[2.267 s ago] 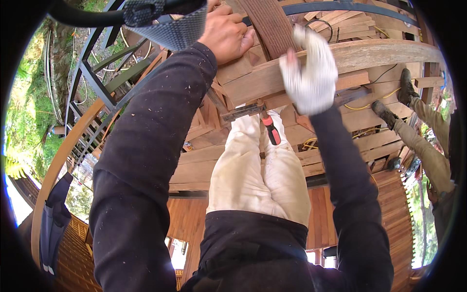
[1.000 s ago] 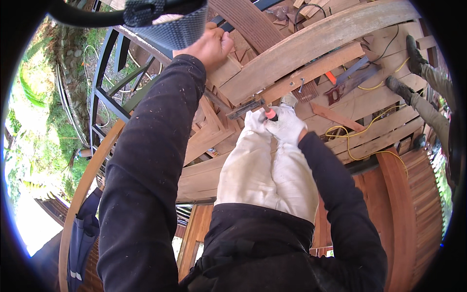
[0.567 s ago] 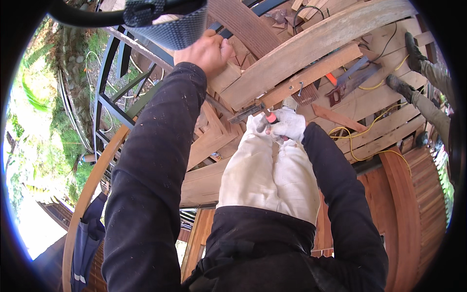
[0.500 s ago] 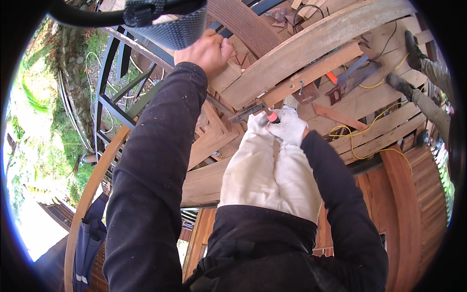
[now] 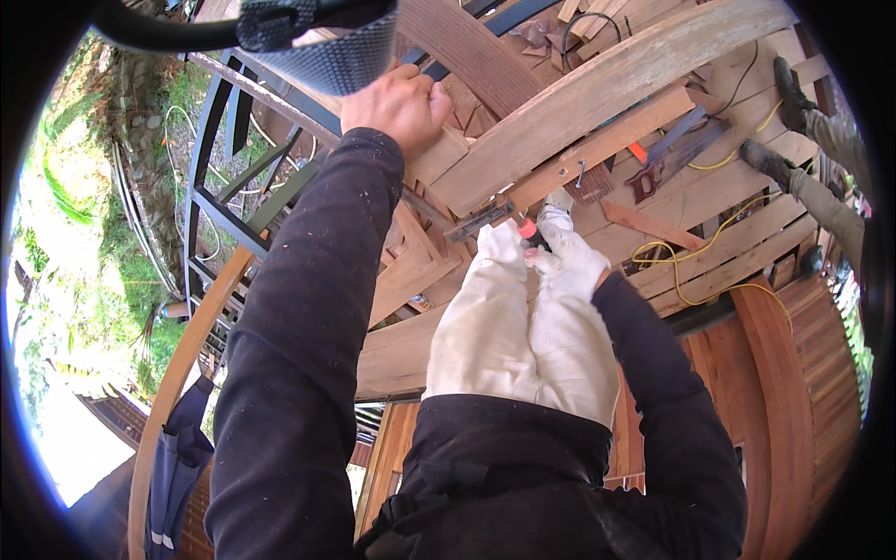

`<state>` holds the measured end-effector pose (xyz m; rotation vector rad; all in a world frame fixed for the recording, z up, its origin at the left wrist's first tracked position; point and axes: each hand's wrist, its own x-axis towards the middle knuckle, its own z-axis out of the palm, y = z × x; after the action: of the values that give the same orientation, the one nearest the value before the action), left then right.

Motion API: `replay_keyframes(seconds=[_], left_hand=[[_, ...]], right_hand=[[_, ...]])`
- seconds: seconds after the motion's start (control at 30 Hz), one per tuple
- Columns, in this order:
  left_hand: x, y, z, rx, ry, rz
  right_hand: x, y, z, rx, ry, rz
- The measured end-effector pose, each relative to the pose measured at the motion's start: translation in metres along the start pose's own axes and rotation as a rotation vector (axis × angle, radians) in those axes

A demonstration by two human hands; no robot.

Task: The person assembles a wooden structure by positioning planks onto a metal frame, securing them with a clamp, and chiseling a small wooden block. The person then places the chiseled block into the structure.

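My left hand (image 5: 397,107), bare, is closed over the end of a wooden beam (image 5: 437,157); a grey strap (image 5: 331,56) hides part of the hand. My right hand (image 5: 571,266) wears a white glove, and its fingers are curled around the red and black handle (image 5: 530,231) of what looks like a bar clamp. The clamp's dark metal bar (image 5: 476,222) lies against the near end of a narrow timber (image 5: 607,140). A bolt (image 5: 580,174) sticks out of that timber's side. Just below the handle are my legs in white trousers (image 5: 481,327).
A long curved beam (image 5: 607,103) runs behind the timber. A handsaw (image 5: 672,161), a yellow cord (image 5: 674,271) and wood offcuts lie on the planks at right. Another person's legs (image 5: 826,163) stand at the far right. A dark metal frame (image 5: 224,205) stands at left beside plants.
My right hand has moved slightly down and right, its grip shifting so more of the red and black handle shows. The left hand keeps its place on the beam. The view has shifted a little.
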<state>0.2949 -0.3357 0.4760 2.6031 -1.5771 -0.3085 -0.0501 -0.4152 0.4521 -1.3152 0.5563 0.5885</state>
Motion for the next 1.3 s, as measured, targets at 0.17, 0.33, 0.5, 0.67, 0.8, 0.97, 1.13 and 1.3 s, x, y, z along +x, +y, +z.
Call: replay_keyframes(seconds=[0.17,0.33,0.5,0.67,0.8,0.97,1.13,1.3], left_hand=[[0.001,0.001,-0.001,0.031,-0.022,0.003],[0.001,0.001,-0.005,0.025,-0.014,0.017],[0.004,-0.001,-0.003,0.01,-0.043,0.015],[0.004,-0.001,-0.006,0.006,-0.023,0.01],[0.003,0.0,-0.006,0.025,-0.014,0.019],[0.003,0.001,-0.012,0.027,-0.03,0.031],[0.005,-0.001,-0.012,0.026,-0.053,0.051],[0.005,-0.002,-0.011,0.013,-0.016,0.045]], right_hand=[[-0.014,-0.029,0.03,-0.473,0.436,-0.084],[-0.02,-0.026,-0.007,-0.105,0.071,-0.062],[-0.024,-0.035,0.018,-0.656,0.456,-0.113],[-0.017,-0.04,0.008,0.018,0.257,0.044],[-0.018,-0.055,-0.005,-0.141,0.054,0.172],[-0.016,-0.027,0.028,-0.559,0.428,-0.105],[0.004,-0.022,0.004,0.37,-0.002,0.074],[-0.005,-0.042,0.026,-0.409,0.459,-0.177]])
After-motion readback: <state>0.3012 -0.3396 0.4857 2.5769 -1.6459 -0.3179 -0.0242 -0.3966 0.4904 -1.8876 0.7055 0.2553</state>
